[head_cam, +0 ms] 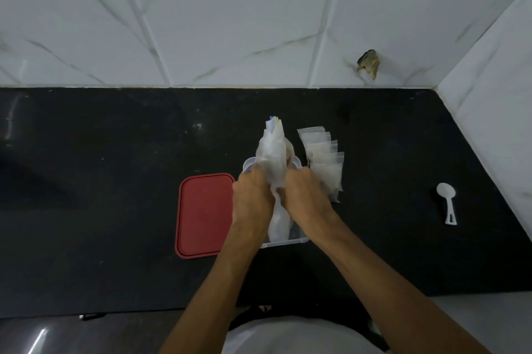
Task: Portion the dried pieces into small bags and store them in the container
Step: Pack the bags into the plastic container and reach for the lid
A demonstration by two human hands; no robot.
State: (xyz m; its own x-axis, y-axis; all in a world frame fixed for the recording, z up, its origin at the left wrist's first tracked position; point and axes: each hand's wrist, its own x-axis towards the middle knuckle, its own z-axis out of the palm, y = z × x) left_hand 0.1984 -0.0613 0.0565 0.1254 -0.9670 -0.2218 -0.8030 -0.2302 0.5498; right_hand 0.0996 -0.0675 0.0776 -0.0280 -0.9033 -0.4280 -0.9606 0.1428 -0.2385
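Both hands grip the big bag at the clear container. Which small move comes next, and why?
Probably lift the big bag out and aside: left hand and right hand grip it, it occupies the container, and the small bags wait beside it.

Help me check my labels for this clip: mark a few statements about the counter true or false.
1. The lid lies left of the container. True.
2. The right hand holds the spoon. False: the spoon lies alone on the counter, far to the right.
3. The left hand and the right hand both grip the bag over the container. True.
4. The small bags are stacked on the lid. False: they lie in an overlapping row right of the container.
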